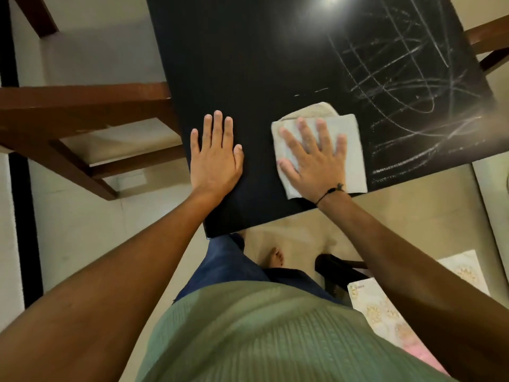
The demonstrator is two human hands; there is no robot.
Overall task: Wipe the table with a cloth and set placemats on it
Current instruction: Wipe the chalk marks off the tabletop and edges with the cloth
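Note:
A black table (275,64) fills the upper middle of the head view. White chalky scribbles (407,86) cover its right part. A folded pale cloth (349,150) lies near the table's front edge. My right hand (314,158) presses flat on the cloth with fingers spread. My left hand (217,155) rests flat on the bare tabletop to the left of the cloth, fingers straight. Patterned placemats (385,312) lie low at the right, partly hidden behind my right forearm.
A brown wooden chair (82,106) stands against the table's left side. Another wooden chair part (487,40) shows at the upper right. A dark chair leg (338,268) and my bare foot (275,257) are on the beige floor below the table's front edge.

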